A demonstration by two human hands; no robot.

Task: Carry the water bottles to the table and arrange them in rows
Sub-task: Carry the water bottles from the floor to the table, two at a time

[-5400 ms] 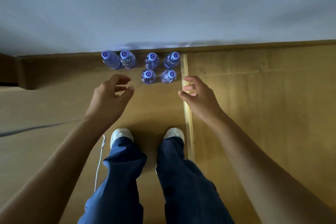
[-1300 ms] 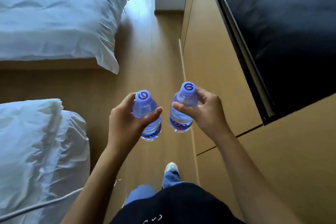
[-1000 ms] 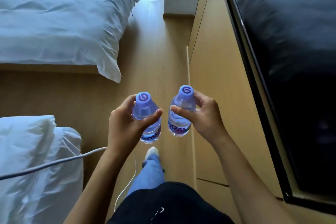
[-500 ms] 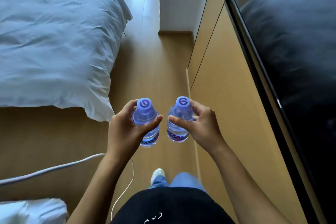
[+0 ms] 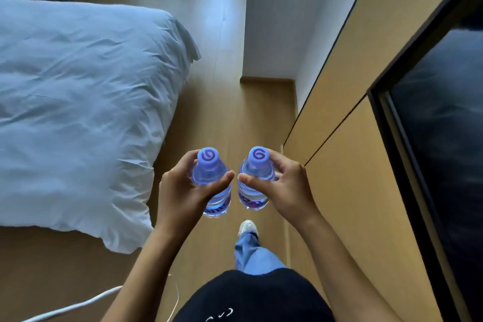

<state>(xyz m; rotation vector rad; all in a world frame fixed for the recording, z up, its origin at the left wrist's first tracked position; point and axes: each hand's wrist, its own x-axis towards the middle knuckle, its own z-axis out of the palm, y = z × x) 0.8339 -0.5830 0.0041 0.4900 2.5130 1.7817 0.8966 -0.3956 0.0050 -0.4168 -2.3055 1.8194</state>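
Observation:
Two small clear water bottles with purple caps are carried upright side by side at mid frame, a narrow gap between them. My left hand [image 5: 183, 196] grips the left bottle [image 5: 210, 167] around its body, thumb across the front. My right hand [image 5: 285, 191] grips the right bottle [image 5: 254, 165] the same way. Their lower labels show below my fingers. No table is in view.
A bed with a rumpled white duvet [image 5: 78, 112] fills the left. Wooden cabinet panels [image 5: 352, 138] and a dark glossy panel [image 5: 444, 151] line the right. A strip of wood floor [image 5: 235, 112] runs ahead to a white wall corner [image 5: 274, 34]. White cables [image 5: 78, 306] lie at lower left.
I picked up both bottles from the floor group earlier and have been walking forward along the aisle; the bed and cabinets slide back past me. Both grips are unchanged.

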